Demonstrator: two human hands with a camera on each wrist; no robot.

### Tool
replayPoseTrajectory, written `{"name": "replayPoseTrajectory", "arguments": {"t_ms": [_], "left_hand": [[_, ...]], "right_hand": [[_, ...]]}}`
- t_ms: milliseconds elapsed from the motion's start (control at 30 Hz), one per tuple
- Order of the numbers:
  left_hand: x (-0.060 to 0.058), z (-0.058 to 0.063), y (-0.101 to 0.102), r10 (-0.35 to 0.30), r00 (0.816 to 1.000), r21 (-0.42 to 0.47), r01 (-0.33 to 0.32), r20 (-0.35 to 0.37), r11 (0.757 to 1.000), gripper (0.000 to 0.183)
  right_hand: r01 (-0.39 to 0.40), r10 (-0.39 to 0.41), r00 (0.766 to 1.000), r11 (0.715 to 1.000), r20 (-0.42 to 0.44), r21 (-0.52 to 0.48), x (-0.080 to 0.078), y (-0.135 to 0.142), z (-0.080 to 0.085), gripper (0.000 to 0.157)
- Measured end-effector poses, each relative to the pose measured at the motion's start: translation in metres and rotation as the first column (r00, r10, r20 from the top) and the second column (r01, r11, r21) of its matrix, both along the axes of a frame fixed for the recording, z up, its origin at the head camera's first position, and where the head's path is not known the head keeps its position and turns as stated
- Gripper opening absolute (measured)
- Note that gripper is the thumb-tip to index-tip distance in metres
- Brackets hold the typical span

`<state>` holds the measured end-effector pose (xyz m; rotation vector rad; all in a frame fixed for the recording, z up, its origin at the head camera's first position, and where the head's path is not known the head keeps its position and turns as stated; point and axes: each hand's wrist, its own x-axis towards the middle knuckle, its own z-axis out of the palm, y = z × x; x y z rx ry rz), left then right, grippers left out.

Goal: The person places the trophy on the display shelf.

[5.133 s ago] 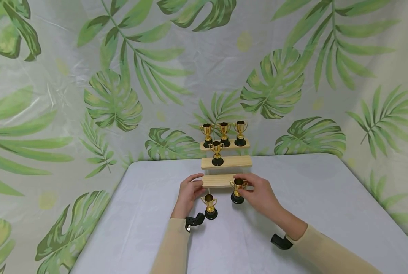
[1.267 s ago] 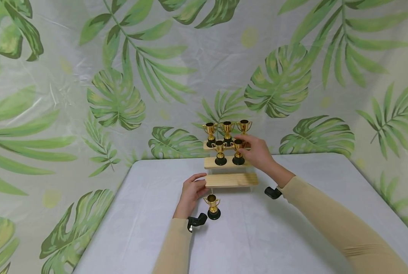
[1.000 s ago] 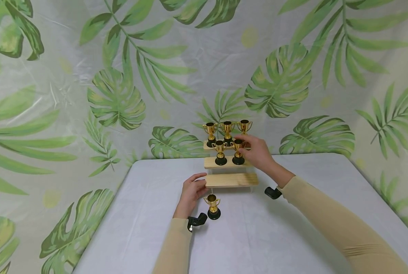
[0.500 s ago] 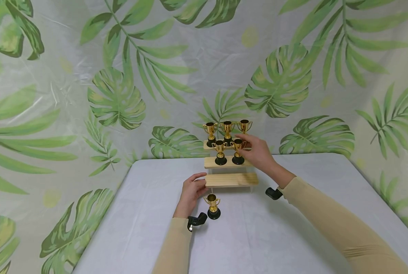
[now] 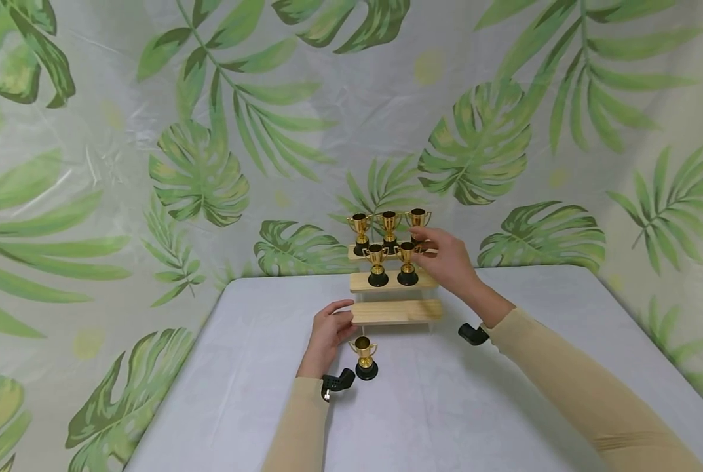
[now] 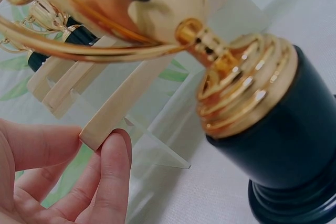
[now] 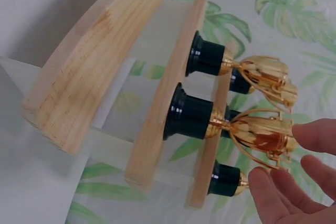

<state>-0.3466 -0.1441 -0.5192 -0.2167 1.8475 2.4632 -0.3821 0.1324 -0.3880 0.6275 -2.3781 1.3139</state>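
Note:
A three-step display stand with wooden planks and clear supports stands on the table; its lowest plank (image 5: 395, 312) is bare. My left hand (image 5: 327, 331) pinches that plank's left end between thumb and fingers, plainly seen in the left wrist view. On the middle plank (image 7: 152, 129) two small gold trophies with black bases stand upright, a left trophy (image 5: 377, 265) and a right trophy (image 5: 407, 264). Around the right one's cup, my right hand (image 5: 448, 262) has its fingers spread, with gaps showing in the right wrist view. Another trophy (image 5: 365, 357) stands in front of the stand.
Three trophies line the top plank (image 5: 354, 252); the right-hand one (image 5: 418, 223) is partly covered by my right fingers. A white cloth covers the table (image 5: 475, 406). Close behind its far edge hangs a leaf-patterned sheet (image 5: 380, 98).
My right hand has carried a trophy from the front of the stand up to the middle plank. Its fingers have since loosened and drawn slightly right. The left hand keeps its grip on the plank.

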Motion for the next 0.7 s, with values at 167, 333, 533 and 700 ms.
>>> {"name": "replayPoseTrajectory", "arguments": {"t_ms": [167,333,533,700], "left_hand": [[0.001,0.000,-0.001,-0.001,1.000,-0.002,0.001,0.002,1.000,0.041],[0.001,0.000,-0.001,0.000,1.000,-0.007,0.000,0.019,1.000,0.041],[0.000,-0.001,0.000,0.007,1.000,-0.001,-0.007,0.024,1.000,0.040],[-0.001,0.000,0.000,0.004,1.000,-0.001,-0.004,0.013,1.000,0.042]], "right_hand": [[0.002,-0.002,1.000,1.000,-0.007,-0.028,0.006,0.002,0.003,0.054],[-0.004,0.003,1.000,0.999,-0.023,-0.054,0.014,0.004,0.006,0.053],[-0.002,-0.001,0.999,0.997,-0.040,-0.074,0.030,0.005,0.007,0.051],[-0.006,0.003,0.999,0.993,-0.033,-0.118,0.044,0.003,0.008,0.051]]}}
